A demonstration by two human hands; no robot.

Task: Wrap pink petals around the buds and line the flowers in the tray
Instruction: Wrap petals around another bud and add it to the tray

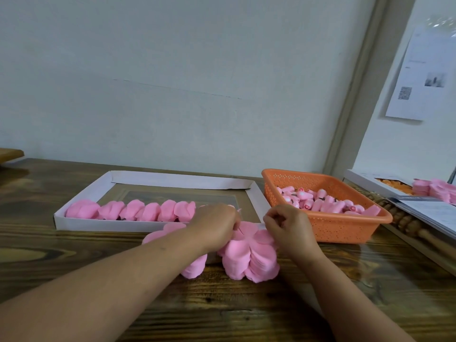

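Petals (pixel 249 255) sit stacked on the table (pixel 98 255), just in front of the tray (pixel 81 222). Both hands, left hand (pixel 217 225) and right hand (pixel 288 228), pinch the top one. Peel only one off, slowly, before reaching for the buds (pixel 320 201) in the basket (pixel 345 228).

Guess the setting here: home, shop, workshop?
Likely a small craft or piecework bench, not a home table: a wooden table against a bare wall, an orange basket full of pink buds, and a white tray lined with finished flowers.
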